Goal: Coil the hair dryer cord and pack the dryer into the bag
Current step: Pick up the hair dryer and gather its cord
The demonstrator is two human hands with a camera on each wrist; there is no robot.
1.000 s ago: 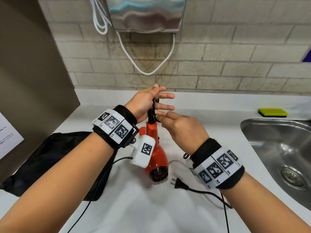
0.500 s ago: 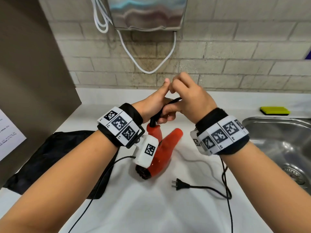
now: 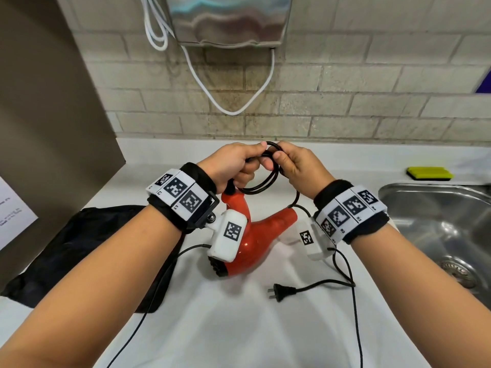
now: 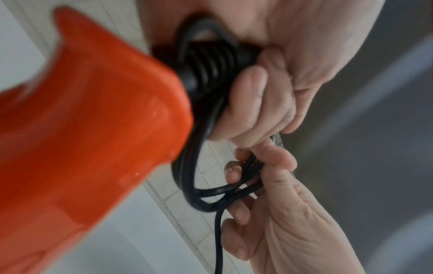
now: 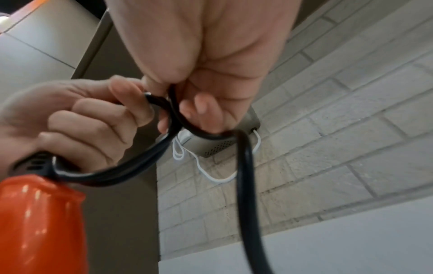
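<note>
Hair dryer [image 3: 247, 235], orange, hangs nozzle-down just above the white counter [image 3: 239, 328], held up by the end of its handle. Landmark for all places: the dryer.

Left of the dryer, flat on the counter: the black bag [image 3: 87, 251], mouth not visible. Above the dryer's handle: left hand [image 3: 231, 166], fingers curled round the ribbed black strain relief and the gathered loops of the cord [image 3: 265, 181], thumb pressing the loops on top. Just right of that: right hand [image 3: 295, 166], thumb and fingers pinching the same loops, touching the left hand. Right of and below the dryer: the loose tail of cord trails down to the counter and ends at the plug [image 3: 281, 292], lying free.

Step in hand, as I judge it: laying another loop. Best done keeping loops equal in size, left thumb clamping each new turn, right hand feeding slack without twisting; mind the plug dragging.

Left wrist view shows several turns bunched at the strain relief, hidden from the head view. Right wrist view shows the tail dropping away from the right palm. Only the head view shows bag and plug.
</note>
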